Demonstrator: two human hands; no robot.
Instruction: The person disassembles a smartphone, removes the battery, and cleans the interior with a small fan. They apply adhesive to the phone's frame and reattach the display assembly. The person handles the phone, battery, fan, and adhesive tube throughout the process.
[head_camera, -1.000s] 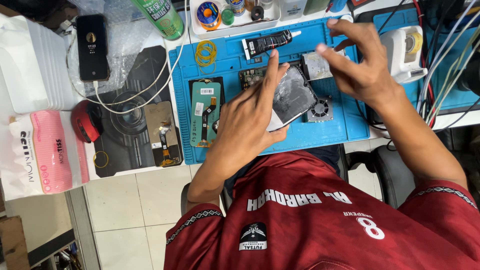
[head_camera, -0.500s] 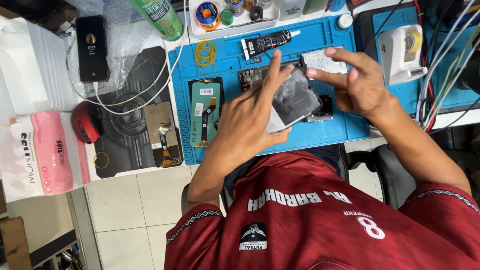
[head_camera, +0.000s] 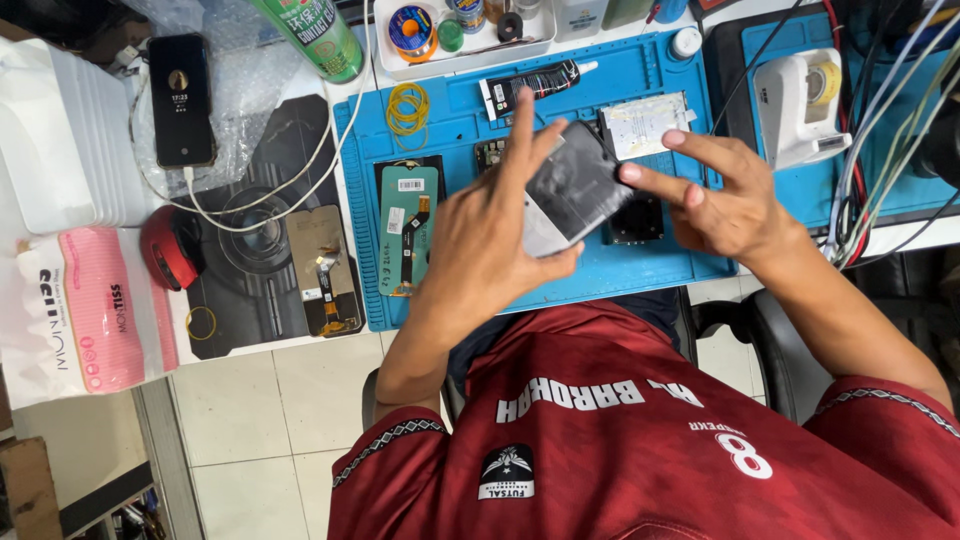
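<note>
Hands meet over the blue rubber work mat (head_camera: 455, 130). Your left hand (head_camera: 490, 245) grips a flat grey phone panel (head_camera: 570, 190). Your right hand (head_camera: 725, 205) is open, two fingertips (head_camera: 630, 173) touching that panel.

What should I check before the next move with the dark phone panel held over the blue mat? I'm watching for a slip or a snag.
1. Left hand grip on the dark rectangular phone panel: ok, thumb beneath, fingers along its edge.
2. Right hand contact: ok, fingertip touching the panel's right edge.
3. Panel over the blue silicone work mat: ok.
4. White cable away from both hands: ok.
5. Small dark square part under the panel: cannot tell whether it is attached.
</note>
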